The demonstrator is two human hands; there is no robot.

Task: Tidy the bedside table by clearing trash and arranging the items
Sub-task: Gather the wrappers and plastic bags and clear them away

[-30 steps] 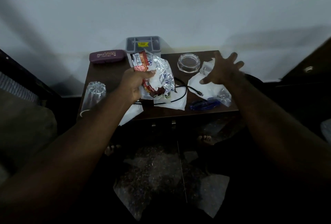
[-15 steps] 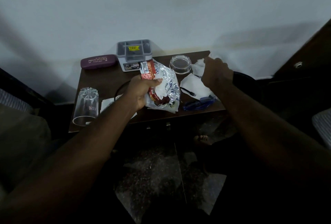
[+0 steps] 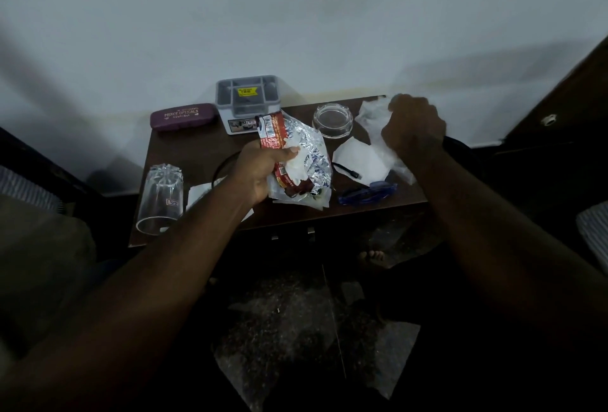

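Your left hand (image 3: 263,171) is clamped on wrappers (image 3: 309,155), your right hand (image 3: 414,125) on plastic (image 3: 373,115): yank it and you could knock the glass dish (image 3: 332,120).

This looks like a bedroom in a home: a small dark wooden surface (image 3: 184,161) stands against a plain white wall (image 3: 296,16), the way a bedside table does. It carries personal things, among them a purple glasses case (image 3: 183,116), a drinking glass (image 3: 160,199) and a glass ashtray (image 3: 332,121). Striped cloth (image 3: 26,188) shows at the left edge, and my bare toes (image 3: 371,257) are on a speckled stone floor (image 3: 296,329).
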